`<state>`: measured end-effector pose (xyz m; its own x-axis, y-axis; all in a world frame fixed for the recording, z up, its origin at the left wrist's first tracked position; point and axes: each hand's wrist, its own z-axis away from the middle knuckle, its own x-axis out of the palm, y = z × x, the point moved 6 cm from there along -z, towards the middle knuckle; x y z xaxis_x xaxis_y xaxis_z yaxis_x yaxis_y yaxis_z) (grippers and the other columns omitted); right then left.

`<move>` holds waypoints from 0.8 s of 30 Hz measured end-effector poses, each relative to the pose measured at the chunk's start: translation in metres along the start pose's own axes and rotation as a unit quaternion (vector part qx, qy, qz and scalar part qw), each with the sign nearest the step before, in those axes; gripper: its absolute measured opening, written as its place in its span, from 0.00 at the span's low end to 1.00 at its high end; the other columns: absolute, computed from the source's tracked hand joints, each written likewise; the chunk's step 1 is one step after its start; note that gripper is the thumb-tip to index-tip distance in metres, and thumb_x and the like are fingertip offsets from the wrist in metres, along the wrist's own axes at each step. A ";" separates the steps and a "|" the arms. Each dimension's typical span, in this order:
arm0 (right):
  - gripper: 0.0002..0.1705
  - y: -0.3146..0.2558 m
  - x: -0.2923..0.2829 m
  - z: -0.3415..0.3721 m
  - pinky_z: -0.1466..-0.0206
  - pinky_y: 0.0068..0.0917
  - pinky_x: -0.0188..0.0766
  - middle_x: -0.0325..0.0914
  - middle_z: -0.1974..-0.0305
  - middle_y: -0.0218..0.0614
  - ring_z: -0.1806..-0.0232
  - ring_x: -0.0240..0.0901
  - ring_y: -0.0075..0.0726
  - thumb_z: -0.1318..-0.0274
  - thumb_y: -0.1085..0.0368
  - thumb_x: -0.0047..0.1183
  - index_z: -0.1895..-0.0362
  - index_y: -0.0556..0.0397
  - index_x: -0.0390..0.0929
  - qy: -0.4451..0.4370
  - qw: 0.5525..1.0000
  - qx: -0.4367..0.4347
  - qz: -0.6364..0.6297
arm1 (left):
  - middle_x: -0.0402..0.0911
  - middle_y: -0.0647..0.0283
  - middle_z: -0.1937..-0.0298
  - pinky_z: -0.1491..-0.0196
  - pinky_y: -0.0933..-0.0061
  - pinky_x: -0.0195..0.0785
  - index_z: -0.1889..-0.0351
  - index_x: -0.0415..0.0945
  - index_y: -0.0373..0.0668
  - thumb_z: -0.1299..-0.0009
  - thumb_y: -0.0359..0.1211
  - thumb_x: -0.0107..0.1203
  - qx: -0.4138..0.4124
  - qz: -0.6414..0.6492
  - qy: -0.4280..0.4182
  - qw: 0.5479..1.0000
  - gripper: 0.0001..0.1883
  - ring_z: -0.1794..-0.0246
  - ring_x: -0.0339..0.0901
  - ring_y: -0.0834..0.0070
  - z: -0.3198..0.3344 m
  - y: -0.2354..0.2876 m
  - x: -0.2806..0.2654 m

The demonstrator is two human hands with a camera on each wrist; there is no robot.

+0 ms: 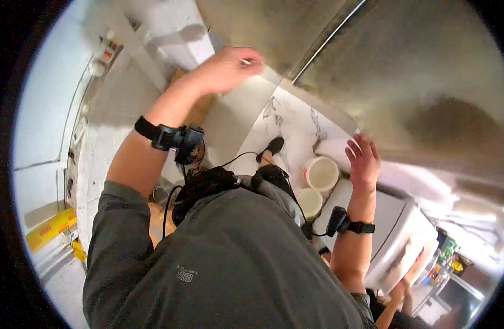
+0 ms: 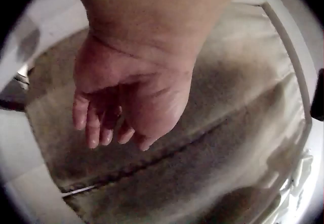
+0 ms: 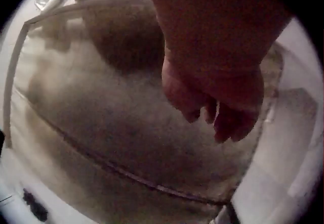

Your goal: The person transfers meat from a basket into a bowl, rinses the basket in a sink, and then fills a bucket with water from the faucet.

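Observation:
A large brown-grey sheet with a dark seam and a bright slit spreads before the person. Over its near left side in the head view is the left hand, its fingers loosely bent; a small pale spot shows between them, too unclear to name. The left wrist view has the same hand above the sheet, fingers hanging loosely. At the sheet's near edge is the right hand, fingers spread and slightly bent. In the right wrist view the hand hangs before the sheet; contact is unclear.
Two pale buckets stand on the marbled floor, right of a dark shoe. A white appliance or cabinet is at the right. Another person's forearm shows at lower right. Dark cables run across the wearer's front.

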<state>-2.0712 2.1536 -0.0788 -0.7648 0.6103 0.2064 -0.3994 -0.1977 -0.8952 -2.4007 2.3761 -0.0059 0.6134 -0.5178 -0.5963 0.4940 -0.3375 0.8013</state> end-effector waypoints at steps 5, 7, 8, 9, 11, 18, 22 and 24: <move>0.23 -0.081 0.080 -0.119 0.44 0.30 0.66 0.71 0.45 0.39 0.50 0.72 0.33 0.39 0.64 0.52 0.42 0.59 0.66 -0.100 0.993 -0.061 0.028 | 0.81 0.62 0.60 0.55 0.72 0.71 0.49 0.76 0.39 0.34 0.40 0.58 0.061 0.035 -0.058 0.996 0.19 0.63 0.76 0.76 -0.121 0.091 0.028; 0.27 -0.111 0.104 -0.144 0.43 0.28 0.65 0.72 0.45 0.39 0.47 0.69 0.32 0.40 0.64 0.54 0.39 0.60 0.64 -0.067 0.982 -0.158 0.077 | 0.82 0.61 0.58 0.54 0.71 0.71 0.49 0.75 0.37 0.34 0.40 0.59 0.080 0.020 -0.088 0.993 0.20 0.61 0.77 0.75 -0.154 0.110 0.040; 0.30 -0.113 0.114 -0.157 0.42 0.27 0.64 0.70 0.44 0.40 0.45 0.66 0.33 0.41 0.66 0.55 0.36 0.60 0.62 -0.080 0.985 -0.146 0.039 | 0.81 0.59 0.57 0.53 0.71 0.71 0.49 0.74 0.37 0.35 0.40 0.60 0.091 0.005 -0.092 0.992 0.21 0.58 0.78 0.74 -0.161 0.126 0.042; 0.31 -0.119 0.118 -0.169 0.41 0.29 0.63 0.69 0.43 0.39 0.45 0.67 0.33 0.41 0.65 0.55 0.36 0.60 0.61 -0.097 0.984 -0.135 0.058 | 0.81 0.56 0.57 0.52 0.69 0.71 0.48 0.74 0.37 0.36 0.39 0.60 0.110 0.039 -0.135 0.984 0.22 0.56 0.79 0.71 -0.172 0.138 0.051; 0.29 -0.081 0.095 -0.231 0.41 0.30 0.63 0.73 0.48 0.39 0.47 0.68 0.33 0.42 0.63 0.56 0.39 0.60 0.65 -0.153 0.984 -0.033 0.082 | 0.81 0.55 0.56 0.51 0.67 0.72 0.48 0.73 0.37 0.36 0.38 0.61 0.170 0.043 -0.169 0.970 0.21 0.56 0.80 0.68 -0.200 0.158 0.072; 0.23 0.013 0.058 -0.210 0.54 0.29 0.68 0.78 0.59 0.37 0.56 0.73 0.31 0.40 0.57 0.52 0.47 0.59 0.72 0.026 0.988 0.021 0.152 | 0.67 0.50 0.35 0.40 0.64 0.64 0.35 0.61 0.41 0.36 0.47 0.58 0.337 -0.018 -0.235 0.912 0.35 0.41 0.71 0.59 -0.293 0.205 0.146; 0.22 0.121 -0.022 -0.071 0.57 0.30 0.69 0.75 0.56 0.33 0.58 0.75 0.33 0.41 0.57 0.51 0.46 0.54 0.70 0.324 0.926 0.153 -0.122 | 0.60 0.45 0.32 0.31 0.58 0.50 0.36 0.61 0.38 0.37 0.45 0.60 0.423 -0.042 -0.046 0.904 0.35 0.32 0.56 0.52 -0.348 0.173 0.162; 0.18 0.182 -0.052 0.024 0.68 0.26 0.69 0.75 0.59 0.36 0.64 0.77 0.32 0.40 0.61 0.48 0.48 0.55 0.70 0.474 0.831 0.167 -0.239 | 0.57 0.44 0.32 0.31 0.55 0.48 0.39 0.65 0.38 0.38 0.43 0.61 0.438 -0.025 -0.039 0.898 0.32 0.31 0.53 0.50 -0.343 0.163 0.193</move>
<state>-2.1167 2.0673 -0.2428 0.1996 0.9791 -0.0382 -0.7828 0.1359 -0.6073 -1.9910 2.4906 -0.0075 0.5415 -0.5275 -0.6546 -0.1767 -0.8326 0.5249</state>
